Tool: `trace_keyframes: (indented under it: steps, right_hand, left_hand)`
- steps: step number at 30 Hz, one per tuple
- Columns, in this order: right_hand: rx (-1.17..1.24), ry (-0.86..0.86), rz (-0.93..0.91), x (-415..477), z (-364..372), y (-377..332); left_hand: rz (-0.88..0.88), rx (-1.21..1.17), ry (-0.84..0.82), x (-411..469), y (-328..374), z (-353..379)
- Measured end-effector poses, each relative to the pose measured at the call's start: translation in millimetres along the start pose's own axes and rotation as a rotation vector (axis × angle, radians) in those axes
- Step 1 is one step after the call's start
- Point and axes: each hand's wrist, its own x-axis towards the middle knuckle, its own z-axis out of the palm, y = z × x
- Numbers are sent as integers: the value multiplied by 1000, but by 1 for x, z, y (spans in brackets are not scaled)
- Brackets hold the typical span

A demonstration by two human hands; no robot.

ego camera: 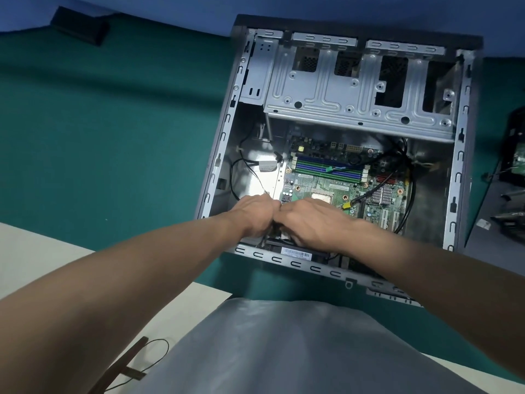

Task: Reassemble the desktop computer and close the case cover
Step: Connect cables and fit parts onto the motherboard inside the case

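Head view: a grey computer case (458, 177) was laid flat straight in front of the person, with its open side up and no cover on it. Its long side was pointed away from the person. A metal cage (341, 89) was seen at the far end. A green board (326, 186) was seen on the floor of the case, closer in. A black part (295, 253) with a white sticker was tucked against the near wall, just below the hands.

Both hands were reached into the near end of the case, a bit left of the middle. The left hand (252, 214) and the right hand (315, 220) were pressed together side by side, backs up. The fingers were curled down and hidden, so it could not be told what was held, if anything. The spot being worked on was judged to lie right under the two hands, so neither hand was nearer. Only a small move down seemed to be needed.

The case was set on a green mat (113, 137), which was spread over a white table (42, 251). A blue wall (142, 4) was seen behind. Dark parts (514, 157) were seen to the right of the case. A black block (79, 25) was seen at the far left, and a thin wire loop (153, 359) was seen on the white table.
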Motion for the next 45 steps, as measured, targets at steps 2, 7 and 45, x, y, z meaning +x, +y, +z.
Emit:
trace_keyframes:
  steps: [2,7,45]
  right_hand:
    - [-4,2,-3,1,1,2]
    - [-1,-9,55,0,4,2]
    - [75,27,223,-6,-2,-1]
  left_hand:
    - [7,14,-3,0,0,0]
    - [25,38,-9,0,-1,0]
    - [173,213,42,-8,1,-6]
